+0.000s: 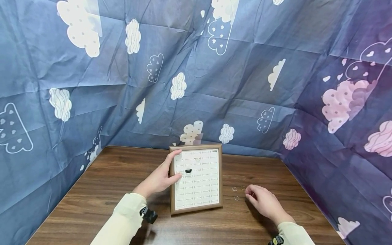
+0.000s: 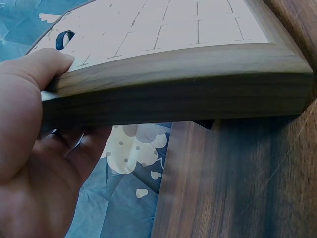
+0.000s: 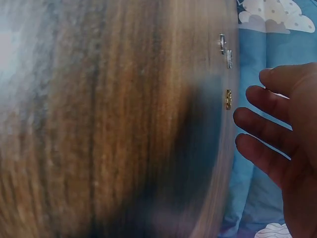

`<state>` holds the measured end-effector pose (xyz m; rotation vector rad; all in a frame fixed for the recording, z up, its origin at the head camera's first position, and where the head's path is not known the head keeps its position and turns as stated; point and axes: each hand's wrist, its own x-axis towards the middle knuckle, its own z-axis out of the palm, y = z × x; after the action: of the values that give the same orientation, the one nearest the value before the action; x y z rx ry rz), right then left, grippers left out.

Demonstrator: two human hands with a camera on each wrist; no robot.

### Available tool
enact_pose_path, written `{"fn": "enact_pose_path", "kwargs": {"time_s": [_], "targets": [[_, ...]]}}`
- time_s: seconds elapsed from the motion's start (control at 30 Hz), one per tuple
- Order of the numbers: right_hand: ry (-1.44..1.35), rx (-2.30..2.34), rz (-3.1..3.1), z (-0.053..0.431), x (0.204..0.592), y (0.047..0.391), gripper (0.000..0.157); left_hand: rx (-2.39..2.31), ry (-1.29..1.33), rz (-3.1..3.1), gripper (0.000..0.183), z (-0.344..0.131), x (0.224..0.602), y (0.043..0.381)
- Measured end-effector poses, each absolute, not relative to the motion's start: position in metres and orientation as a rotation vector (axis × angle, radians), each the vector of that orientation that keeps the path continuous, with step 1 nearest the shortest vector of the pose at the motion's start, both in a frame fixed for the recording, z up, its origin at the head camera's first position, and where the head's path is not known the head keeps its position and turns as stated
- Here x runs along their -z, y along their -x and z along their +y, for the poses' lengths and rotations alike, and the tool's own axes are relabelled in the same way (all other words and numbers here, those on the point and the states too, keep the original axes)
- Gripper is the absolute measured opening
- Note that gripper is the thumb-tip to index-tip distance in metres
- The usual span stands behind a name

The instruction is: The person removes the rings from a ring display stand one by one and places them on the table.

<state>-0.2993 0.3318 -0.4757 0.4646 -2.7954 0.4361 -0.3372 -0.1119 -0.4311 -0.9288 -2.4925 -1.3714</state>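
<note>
My left hand (image 1: 159, 178) grips the left edge of a wood-framed ring display (image 1: 173, 200), tilted up on the table. In the left wrist view, the thumb lies over the frame's front and the other fingers go behind it. White slotted rows fill the display. A black ring (image 1: 188, 171) sits in one slot, and a pale ring (image 1: 197, 158) is higher up. Right of the display lie two silver rings (image 3: 222, 43) and a gold ring (image 3: 228, 99). My right hand (image 1: 263, 200) hovers beside the gold ring, fingers slightly bent and apart, holding nothing in the right wrist view.
The brown wooden table (image 1: 101, 197) carries the display and loose rings. Blue cloth (image 1: 196, 112) with cloud prints hangs behind and on both sides, meeting the table's back edge. A dark strap device (image 1: 148, 215) sits on the left wrist.
</note>
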Motion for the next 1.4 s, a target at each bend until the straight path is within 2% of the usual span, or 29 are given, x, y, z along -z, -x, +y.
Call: {"fn": "enact_pose_path", "kwargs": {"time_s": [0.3,0.9,1.4], "targets": [[-0.509,-0.336,-2.837,0.334,0.483,0.301,0.012,1.385,0.921,-2.503,0.089,-0.112,0.43,0.337],[-0.532,-0.3,-2.853,0.33,0.489,0.3,0.019,1.404,0.952,-2.495,0.09,-0.113,0.431,0.338],[-0.512,-0.353,-2.863,0.331,0.492,0.299,0.015,1.397,0.946,-2.495,0.09,-0.112,0.432,0.339]]}}
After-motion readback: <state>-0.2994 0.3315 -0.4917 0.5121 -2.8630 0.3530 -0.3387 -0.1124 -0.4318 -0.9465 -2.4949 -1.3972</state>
